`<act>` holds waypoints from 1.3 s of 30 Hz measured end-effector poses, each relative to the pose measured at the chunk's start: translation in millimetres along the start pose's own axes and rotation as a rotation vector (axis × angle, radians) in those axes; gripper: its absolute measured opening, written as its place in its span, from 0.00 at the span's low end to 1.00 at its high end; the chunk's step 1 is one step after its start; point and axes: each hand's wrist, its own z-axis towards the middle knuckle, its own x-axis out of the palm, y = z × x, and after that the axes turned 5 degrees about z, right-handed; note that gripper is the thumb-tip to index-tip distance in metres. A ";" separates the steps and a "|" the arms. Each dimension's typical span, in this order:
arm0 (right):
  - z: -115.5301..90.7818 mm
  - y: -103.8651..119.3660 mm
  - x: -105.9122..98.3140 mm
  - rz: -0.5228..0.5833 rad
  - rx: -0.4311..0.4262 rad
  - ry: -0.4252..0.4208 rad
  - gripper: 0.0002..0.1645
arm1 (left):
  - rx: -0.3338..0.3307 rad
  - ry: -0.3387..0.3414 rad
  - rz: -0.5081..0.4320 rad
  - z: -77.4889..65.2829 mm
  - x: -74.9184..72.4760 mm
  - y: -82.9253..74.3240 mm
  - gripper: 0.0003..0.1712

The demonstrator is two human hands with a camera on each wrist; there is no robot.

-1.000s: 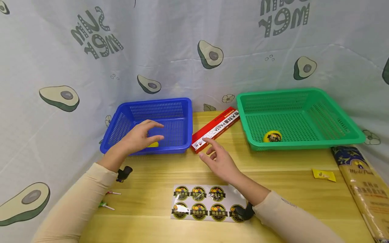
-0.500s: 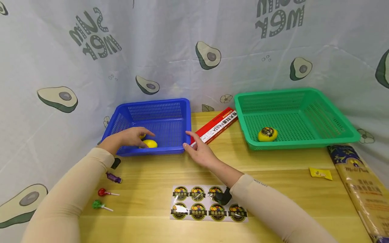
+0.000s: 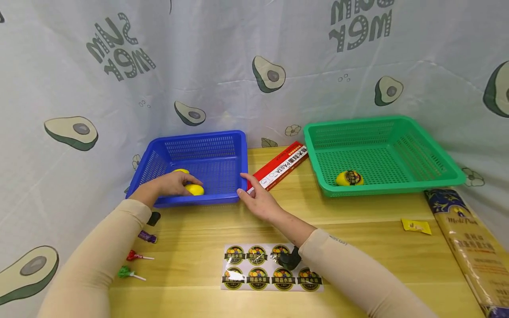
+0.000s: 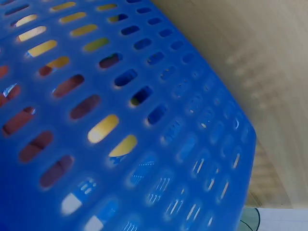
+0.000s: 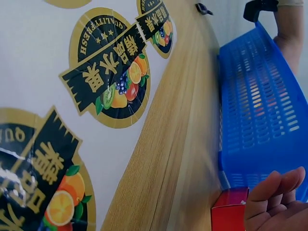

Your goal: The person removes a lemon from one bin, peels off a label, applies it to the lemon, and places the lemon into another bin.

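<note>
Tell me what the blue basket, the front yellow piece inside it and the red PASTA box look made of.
Blue basket: moulded plastic, slight sheen, judging by its uniform colour and regular slots.
Yellow piece: smooth, faintly glossy; real lemon rind or imitation, I can't tell.
Red box: probably printed card, given its flat faces and straight edges.

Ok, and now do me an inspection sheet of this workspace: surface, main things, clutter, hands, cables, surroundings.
Surface: wooden table, sticker sheet lying on it.
Main things: two yellow fruits inside the blue basket.
Clutter: red box, green basket holding a labelled fruit, yellow sweet, purple sweet, red lollipop, green lollipop, brown packet.
Hands: left hand in the blue basket at the fruits, grip unclear; right hand at that basket's near right corner, grip unclear.
Cables: nothing seen.
Surroundings: pale curtain with avocado prints.
</note>
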 end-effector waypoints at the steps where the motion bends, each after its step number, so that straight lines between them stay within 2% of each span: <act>1: -0.1 0.4 0.3 0.000 0.002 0.001 0.36 | -0.003 -0.012 -0.006 -1.7 -1.4 -1.2 0.27; 7: -1.0 0.2 2.6 0.014 0.018 0.002 0.36 | -0.030 -0.139 -0.062 -17.7 -15.9 -14.9 0.31; 11: -0.7 -1.6 4.2 0.025 0.019 0.004 0.36 | -0.024 -0.242 -0.096 -34.2 -24.4 -31.1 0.32; 16: 0.6 -2.7 6.8 0.037 0.017 0.011 0.36 | 0.022 -0.330 -0.138 -59.6 -28.1 -51.6 0.32; 20: 1.2 -2.2 7.0 0.039 0.012 0.005 0.36 | 0.094 -0.366 -0.179 -76.4 -20.7 -65.6 0.29; 25: 2.2 -2.0 4.6 0.028 0.019 -0.005 0.35 | 0.184 -0.331 -0.255 -91.2 1.7 -80.5 0.26; 30: 3.6 0.8 -1.4 0.011 0.027 0.012 0.36 | 0.204 -0.234 -0.291 -98.9 31.1 -90.9 0.24; 34: 1.5 4.5 -10.9 0.029 0.015 0.025 0.38 | 0.223 -0.157 -0.264 -91.7 59.7 -103.2 0.24; 39: -12.2 3.0 -30.6 0.092 -0.011 -0.005 0.38 | 0.235 -0.091 -0.302 -69.9 95.0 -121.0 0.24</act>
